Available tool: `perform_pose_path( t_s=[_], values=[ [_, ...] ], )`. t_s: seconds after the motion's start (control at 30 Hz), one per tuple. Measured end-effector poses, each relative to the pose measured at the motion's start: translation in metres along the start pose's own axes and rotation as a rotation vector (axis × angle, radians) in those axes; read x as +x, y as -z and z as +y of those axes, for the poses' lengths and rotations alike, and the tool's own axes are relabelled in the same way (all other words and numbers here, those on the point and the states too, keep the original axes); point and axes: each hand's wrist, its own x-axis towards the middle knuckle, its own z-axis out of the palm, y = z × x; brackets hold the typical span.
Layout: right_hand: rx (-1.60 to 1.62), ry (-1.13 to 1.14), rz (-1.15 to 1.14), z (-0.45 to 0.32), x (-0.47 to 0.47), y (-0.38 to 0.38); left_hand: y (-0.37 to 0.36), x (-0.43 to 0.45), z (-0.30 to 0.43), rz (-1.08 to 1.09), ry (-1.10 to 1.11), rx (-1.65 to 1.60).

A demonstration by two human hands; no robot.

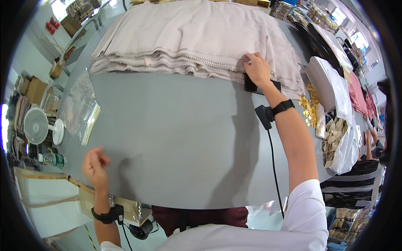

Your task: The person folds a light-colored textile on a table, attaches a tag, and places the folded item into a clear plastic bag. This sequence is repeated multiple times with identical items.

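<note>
A stack of pale beige cloths (188,31) with stitched, beaded-looking edges lies across the far part of the grey table (169,125). My right hand (259,69) is at the stack's near edge towards the right, thumb and fingertips pinching the border of the upper cloth. Partly hidden beneath that hand is a black phone-like device (251,85). Off to the left, my left hand (95,168) hovers over the table's front left, slightly blurred, fingers loosely bent and apart, holding nothing. Clear plastic bags (78,109) lie beyond it.
At right are gold tags (310,106), a white stack (322,83) and a plastic bag of paper tags (334,141). A bottle (53,159) and white fan (36,125) stand left. A cable (274,169) hangs from my right wristband. Another person's arms (370,138) show far right.
</note>
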Motion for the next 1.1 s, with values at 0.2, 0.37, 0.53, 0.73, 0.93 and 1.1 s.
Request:
perform_pose_path(
  t_s=[0.2,0.37,0.53,0.73,0.93,1.1],
  values=[
    [0.105,-0.006,0.117,0.014,0.006,-0.004,-0.142,0.056,0.048,-0.395,-0.167,-0.068],
    [0.225,-0.162,0.121,0.011,0.02,0.019,-0.282,0.1,0.074,-0.544,-0.319,-0.03],
    [0.496,-0.159,0.088,0.008,0.017,0.031,-0.386,0.157,0.066,-0.358,-0.556,0.131],
    [0.552,0.056,0.205,0.008,-0.009,0.02,-0.419,0.188,0.046,-0.412,-0.407,0.408],
    [0.597,-0.076,0.156,-0.001,-0.009,0.014,-0.415,0.198,0.058,-0.322,-0.281,0.214],
    [0.52,-0.054,0.13,-0.008,-0.001,0.013,-0.413,0.208,0.081,-0.304,-0.192,-0.026]
  ],
)
